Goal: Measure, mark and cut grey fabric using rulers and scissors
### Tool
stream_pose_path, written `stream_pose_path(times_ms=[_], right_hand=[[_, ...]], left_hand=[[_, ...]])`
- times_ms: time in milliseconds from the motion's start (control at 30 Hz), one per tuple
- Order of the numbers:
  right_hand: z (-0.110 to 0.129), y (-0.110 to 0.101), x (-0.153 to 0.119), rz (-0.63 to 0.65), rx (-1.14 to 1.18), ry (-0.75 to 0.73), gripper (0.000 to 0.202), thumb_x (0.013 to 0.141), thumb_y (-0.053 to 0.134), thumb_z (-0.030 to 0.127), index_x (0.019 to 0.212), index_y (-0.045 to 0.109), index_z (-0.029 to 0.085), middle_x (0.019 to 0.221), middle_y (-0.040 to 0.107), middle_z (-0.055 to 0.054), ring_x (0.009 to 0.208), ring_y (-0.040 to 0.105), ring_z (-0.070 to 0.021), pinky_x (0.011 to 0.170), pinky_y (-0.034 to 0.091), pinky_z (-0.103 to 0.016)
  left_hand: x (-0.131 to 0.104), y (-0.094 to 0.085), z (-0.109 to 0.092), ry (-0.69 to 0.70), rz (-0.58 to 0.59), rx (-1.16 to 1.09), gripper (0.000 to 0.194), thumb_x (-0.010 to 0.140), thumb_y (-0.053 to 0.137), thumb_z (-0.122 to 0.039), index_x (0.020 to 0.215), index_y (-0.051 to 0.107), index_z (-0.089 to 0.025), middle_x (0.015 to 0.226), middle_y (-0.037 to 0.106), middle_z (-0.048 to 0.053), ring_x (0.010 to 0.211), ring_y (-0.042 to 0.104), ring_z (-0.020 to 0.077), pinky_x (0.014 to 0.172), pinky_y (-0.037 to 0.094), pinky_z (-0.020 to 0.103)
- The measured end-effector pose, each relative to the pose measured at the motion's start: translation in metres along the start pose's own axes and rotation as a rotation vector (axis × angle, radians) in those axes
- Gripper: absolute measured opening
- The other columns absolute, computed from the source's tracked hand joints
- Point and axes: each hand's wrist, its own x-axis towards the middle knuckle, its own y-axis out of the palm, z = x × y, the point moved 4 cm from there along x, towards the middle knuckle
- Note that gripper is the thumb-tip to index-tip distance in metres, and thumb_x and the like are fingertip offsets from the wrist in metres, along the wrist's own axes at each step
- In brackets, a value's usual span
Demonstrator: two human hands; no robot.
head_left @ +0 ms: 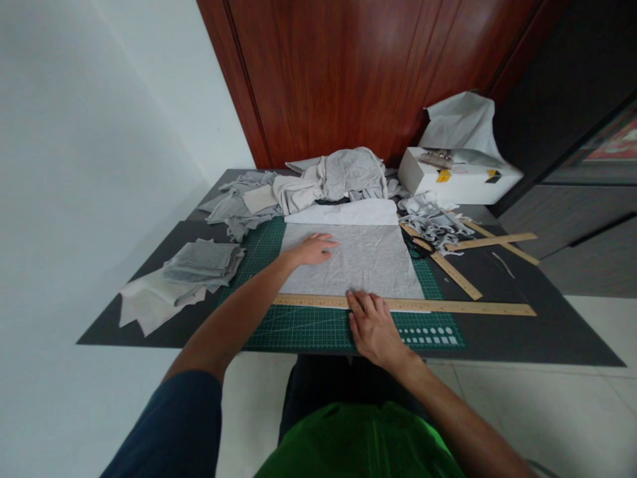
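A piece of grey fabric [368, 259] lies spread over a green cutting mat [303, 328], with some wrinkles in it. My left hand [314, 249] rests on the fabric, fingers stretched out and holding nothing. Along the fabric's near edge runs a long wooden ruler [468, 307]. My right hand [372, 325] is on this ruler near its middle, fingers bent and together, fingertips on the wood. The ruler's left end is hidden by my left forearm or meets it. A white folded strip of cloth [343, 212] borders the fabric's far edge.
Behind lies a heap of grey cloth [348, 174]. Folded grey pieces [204, 262] are stacked at left. On the right are more wooden rulers [455, 273], black-handled scissors [422, 247], fabric scraps [432, 219] and a white box [458, 182]. The dark table [547, 338] ends near my body.
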Motion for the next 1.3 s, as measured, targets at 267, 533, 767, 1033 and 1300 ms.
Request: stream_pose_path(times_ms=[267,533,767,1033,1300], right_hand=[[-0.024,-0.006,0.01,0.019,0.181,-0.111,0.05,0.103,0.043,0.011,0.148,0.063,0.013,0.134,0.068,-0.018,0.118,0.058,-0.0293,0.108,0.049,-0.048],[-0.043,-0.013,0.022,0.042,0.285,-0.143,0.032,0.103,0.051,0.014,0.118,0.079,0.018,0.118,0.075,-0.014,0.107,0.065,-0.0265,0.098,0.054,-0.044],[-0.036,-0.017,0.025,0.072,0.268,-0.147,0.038,0.103,0.044,0.008,0.11,0.08,0.017,0.108,0.075,-0.013,0.103,0.064,-0.0256,0.096,0.052,-0.041],[-0.047,0.0,0.026,0.069,0.191,-0.078,0.04,0.095,0.051,0.001,0.125,0.072,0.016,0.113,0.071,-0.014,0.103,0.06,-0.0265,0.095,0.049,-0.042],[-0.051,-0.003,0.042,0.069,0.32,-0.097,0.034,0.087,0.054,-0.003,0.106,0.073,0.019,0.098,0.069,-0.01,0.095,0.063,-0.0247,0.089,0.052,-0.037]], left_hand=[[0.0,0.002,0.002,0.013,-0.026,-0.017,0.054,0.102,0.052,-0.035,0.156,0.058,-0.034,0.172,0.043,0.002,0.154,0.04,0.0309,0.126,0.034,0.049],[-0.002,-0.003,-0.001,-0.007,0.003,-0.036,0.054,0.101,0.054,-0.036,0.156,0.058,-0.035,0.172,0.042,0.004,0.155,0.039,0.0334,0.126,0.034,0.051],[0.002,-0.002,0.003,0.012,-0.005,-0.044,0.054,0.1,0.058,-0.036,0.153,0.06,-0.037,0.17,0.045,0.0,0.153,0.042,0.0318,0.127,0.033,0.049],[0.002,-0.004,0.002,0.008,0.026,-0.049,0.056,0.099,0.057,-0.037,0.155,0.058,-0.037,0.172,0.041,0.0,0.154,0.039,0.0319,0.126,0.033,0.049],[-0.001,-0.006,-0.001,-0.005,0.034,-0.051,0.056,0.099,0.057,-0.036,0.155,0.058,-0.038,0.171,0.042,0.002,0.154,0.039,0.0341,0.126,0.033,0.052]])
